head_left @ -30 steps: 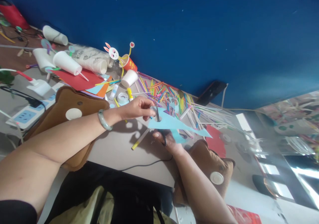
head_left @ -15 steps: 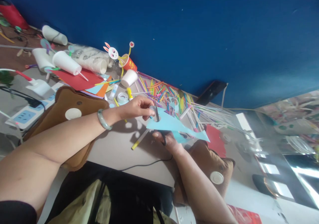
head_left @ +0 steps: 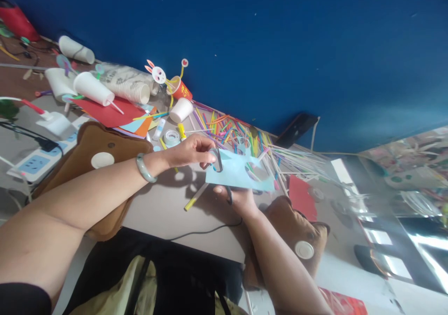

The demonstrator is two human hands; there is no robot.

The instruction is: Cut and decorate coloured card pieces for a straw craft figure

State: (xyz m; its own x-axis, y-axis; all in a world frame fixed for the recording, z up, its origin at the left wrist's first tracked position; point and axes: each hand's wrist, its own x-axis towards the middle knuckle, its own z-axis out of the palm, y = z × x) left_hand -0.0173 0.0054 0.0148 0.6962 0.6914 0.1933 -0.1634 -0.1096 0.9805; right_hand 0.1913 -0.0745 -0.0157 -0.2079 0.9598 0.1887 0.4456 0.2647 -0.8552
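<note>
My left hand [head_left: 198, 151] pinches the left edge of a light blue sheet of paper [head_left: 236, 172] between thumb and fingers. The sheet is held above the table, with cut-out openings toward its right side. Below it, my right hand [head_left: 241, 202] is closed around the dark handles of a pair of scissors [head_left: 220, 160]. Their blades come up through the sheet close to my left fingertips. Part of my right hand's fingers is hidden behind the paper. A marker with a yellow end [head_left: 191, 204] lies on the table below the sheet.
Scattered coloured sticks [head_left: 224, 123] lie along the blue wall. A tape roll [head_left: 171, 138], white paper cups [head_left: 94, 88] and a rabbit figure [head_left: 159, 75] are at the left back. Brown cushions [head_left: 115, 189] flank my arms; a power strip [head_left: 38, 161] is far left.
The blue paper's right part has swung from a folded, drooping position to a flatter one, showing its cut openings. Both hands stay nearly in place, with the scissors still through the sheet.
</note>
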